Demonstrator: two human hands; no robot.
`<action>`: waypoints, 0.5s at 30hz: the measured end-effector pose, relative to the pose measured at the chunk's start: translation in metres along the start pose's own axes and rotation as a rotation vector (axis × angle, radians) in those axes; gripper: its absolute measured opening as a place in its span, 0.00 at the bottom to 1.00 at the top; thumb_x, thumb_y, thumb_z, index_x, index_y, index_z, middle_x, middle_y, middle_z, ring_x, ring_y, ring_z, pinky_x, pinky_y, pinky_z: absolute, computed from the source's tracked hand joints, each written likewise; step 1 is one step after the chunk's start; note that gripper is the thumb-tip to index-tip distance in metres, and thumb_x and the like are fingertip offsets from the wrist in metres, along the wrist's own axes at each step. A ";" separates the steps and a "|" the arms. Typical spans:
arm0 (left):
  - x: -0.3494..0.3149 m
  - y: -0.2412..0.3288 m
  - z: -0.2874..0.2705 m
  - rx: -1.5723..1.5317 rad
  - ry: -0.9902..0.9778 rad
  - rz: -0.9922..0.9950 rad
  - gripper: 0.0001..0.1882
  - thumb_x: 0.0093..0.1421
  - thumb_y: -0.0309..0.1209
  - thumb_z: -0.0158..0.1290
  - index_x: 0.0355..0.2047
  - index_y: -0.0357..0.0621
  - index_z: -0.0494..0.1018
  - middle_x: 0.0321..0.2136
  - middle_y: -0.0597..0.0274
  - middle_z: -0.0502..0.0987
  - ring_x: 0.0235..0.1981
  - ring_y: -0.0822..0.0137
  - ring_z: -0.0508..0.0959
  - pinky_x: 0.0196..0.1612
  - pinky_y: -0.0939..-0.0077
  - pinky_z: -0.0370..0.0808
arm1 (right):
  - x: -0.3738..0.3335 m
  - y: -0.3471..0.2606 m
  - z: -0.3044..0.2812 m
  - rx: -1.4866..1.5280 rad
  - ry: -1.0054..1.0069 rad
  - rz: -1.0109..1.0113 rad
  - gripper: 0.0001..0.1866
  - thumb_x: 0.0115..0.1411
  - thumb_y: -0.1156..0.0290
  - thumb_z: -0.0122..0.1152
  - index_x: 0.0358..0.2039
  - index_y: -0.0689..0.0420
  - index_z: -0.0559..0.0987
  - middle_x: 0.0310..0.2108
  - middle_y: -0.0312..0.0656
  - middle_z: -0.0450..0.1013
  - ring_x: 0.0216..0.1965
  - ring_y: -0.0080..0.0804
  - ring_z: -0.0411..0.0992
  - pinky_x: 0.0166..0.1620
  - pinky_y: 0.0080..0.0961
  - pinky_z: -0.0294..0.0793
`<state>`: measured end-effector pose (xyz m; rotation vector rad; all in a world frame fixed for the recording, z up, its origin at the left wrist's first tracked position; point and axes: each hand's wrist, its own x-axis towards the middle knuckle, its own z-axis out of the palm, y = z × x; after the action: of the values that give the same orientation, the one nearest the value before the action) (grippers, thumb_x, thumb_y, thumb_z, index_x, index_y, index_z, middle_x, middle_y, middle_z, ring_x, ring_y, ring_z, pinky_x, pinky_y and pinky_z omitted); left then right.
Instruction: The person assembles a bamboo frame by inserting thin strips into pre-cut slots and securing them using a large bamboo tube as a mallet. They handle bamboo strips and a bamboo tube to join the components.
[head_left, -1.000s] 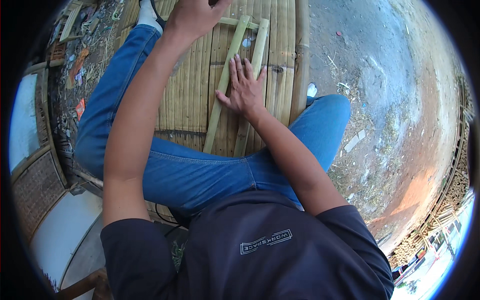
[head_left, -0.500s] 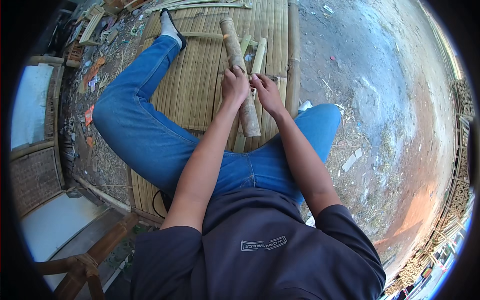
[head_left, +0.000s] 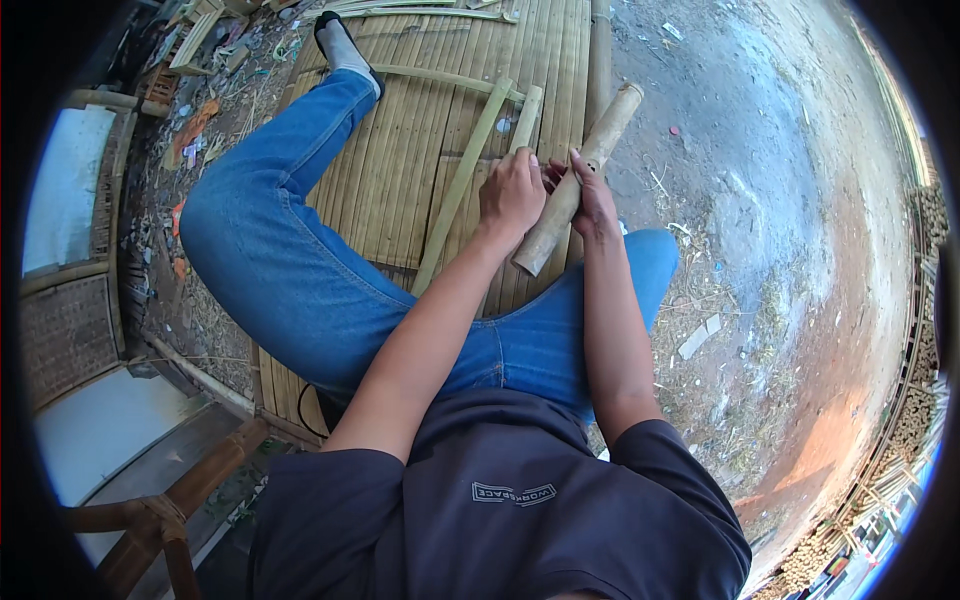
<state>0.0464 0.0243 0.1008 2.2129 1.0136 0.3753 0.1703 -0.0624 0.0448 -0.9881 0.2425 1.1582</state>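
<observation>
Bamboo everywhere in view. Far left: a pale flat panel (head_left: 70,190) set in a wooden frame, and below it a brown wooden chair frame (head_left: 150,510). Littered dirt with scraps (head_left: 190,130) lies beside my left leg in blue jeans (head_left: 270,250), which stretches out to a grey-socked foot in a dark shoe (head_left: 340,45).

I sit on a slatted mat of split bamboo strips (head_left: 400,180). Two loose pale-green split bamboo slats lie on it: a long one (head_left: 462,185) running diagonally from near my knee toward the top, and a shorter one (head_left: 526,110) just right of it, its lower end hidden by my hand.

My left hand (head_left: 510,195) is curled, fingers closed, knuckles up, pressed against the left side of a thick round tan bamboo pole section (head_left: 575,180). My right hand (head_left: 592,195) wraps the same pole from the right, fingers reaching up along it. Both hands grip it near its middle. The pole is tilted, lower cut end toward my lap just above my right thigh, upper end pointing up-right past the mat's edge pole (head_left: 598,60).

Right of that: bare grey-brown dirt ground (head_left: 780,230) with scattered debris, and stacked bamboo ends (head_left: 925,400) along the far right rim.
</observation>
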 end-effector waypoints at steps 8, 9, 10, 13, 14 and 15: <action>0.043 -0.051 0.024 0.460 0.020 -0.210 0.40 0.56 0.51 0.60 0.60 0.37 0.64 0.66 0.41 0.54 0.68 0.41 0.53 0.63 0.29 0.54 | 0.007 -0.014 -0.007 0.343 0.046 -0.031 0.12 0.62 0.63 0.69 0.38 0.54 0.75 0.34 0.37 0.76 0.39 0.31 0.78 0.45 0.37 0.82; 0.045 -0.052 0.027 0.446 0.020 -0.217 0.40 0.56 0.52 0.59 0.61 0.38 0.63 0.66 0.40 0.53 0.69 0.40 0.53 0.64 0.29 0.54 | 0.009 -0.014 -0.009 0.334 0.052 -0.038 0.12 0.62 0.63 0.69 0.37 0.55 0.76 0.34 0.37 0.77 0.39 0.31 0.78 0.47 0.37 0.81; 0.044 -0.052 0.030 0.431 0.017 -0.226 0.41 0.56 0.53 0.59 0.61 0.38 0.63 0.67 0.39 0.52 0.69 0.39 0.52 0.64 0.28 0.53 | 0.009 -0.013 -0.011 0.325 0.062 -0.043 0.12 0.61 0.62 0.70 0.36 0.55 0.77 0.34 0.37 0.77 0.39 0.31 0.78 0.50 0.38 0.81; 0.047 -0.050 0.037 0.418 0.030 -0.246 0.42 0.56 0.56 0.58 0.61 0.41 0.62 0.67 0.36 0.50 0.69 0.36 0.52 0.64 0.26 0.52 | 0.009 -0.013 -0.011 0.290 0.049 -0.019 0.12 0.62 0.62 0.69 0.33 0.54 0.76 0.33 0.35 0.77 0.39 0.31 0.78 0.49 0.36 0.80; 0.049 -0.048 0.038 0.401 0.046 -0.260 0.41 0.57 0.56 0.57 0.61 0.41 0.62 0.67 0.37 0.51 0.68 0.36 0.53 0.64 0.26 0.52 | 0.009 -0.013 -0.008 0.276 0.051 -0.013 0.11 0.63 0.62 0.68 0.33 0.54 0.76 0.33 0.35 0.77 0.39 0.31 0.78 0.48 0.36 0.80; 0.050 -0.047 0.039 0.383 0.061 -0.274 0.40 0.58 0.56 0.56 0.61 0.41 0.62 0.67 0.37 0.51 0.68 0.35 0.54 0.64 0.26 0.52 | 0.008 -0.012 -0.006 0.261 0.053 -0.007 0.11 0.63 0.62 0.68 0.32 0.54 0.76 0.33 0.35 0.77 0.39 0.30 0.78 0.48 0.35 0.80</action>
<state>0.0725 0.0669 0.0397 2.3569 1.5040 0.1319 0.1853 -0.0620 0.0424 -0.7890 0.4218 1.0640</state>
